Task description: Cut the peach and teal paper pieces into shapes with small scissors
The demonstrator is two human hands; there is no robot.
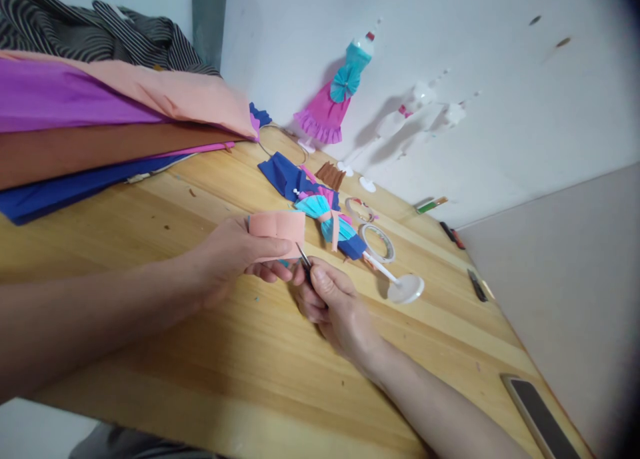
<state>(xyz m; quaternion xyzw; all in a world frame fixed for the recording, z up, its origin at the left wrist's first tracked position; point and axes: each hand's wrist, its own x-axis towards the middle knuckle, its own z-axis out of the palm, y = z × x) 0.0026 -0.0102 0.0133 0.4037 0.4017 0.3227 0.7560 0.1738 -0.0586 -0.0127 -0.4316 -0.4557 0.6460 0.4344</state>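
My left hand [245,249] grips a folded piece of peach fabric or crepe paper [277,225], thumb on its front and fingers underneath. A bit of turquoise shows under its lower edge. In my right hand [337,299] is a pair of scissors [305,259], mostly hidden by the fingers. The blade tips point up at the lower right corner of the peach piece; whether they touch it I cannot tell. Just beyond lies a turquoise pleated bow [320,209] with a peach band, on dark blue material [283,175] and a white stand [406,289].
Stacked coloured sheets [125,99] cover the back left. Along the wall stand a doll form in a pink skirt [327,115] and white forms [400,120]. Tape rolls [379,243], a brown pleated piece [330,175], a cutter knife [477,285] and a phone [543,415] lie rightward.
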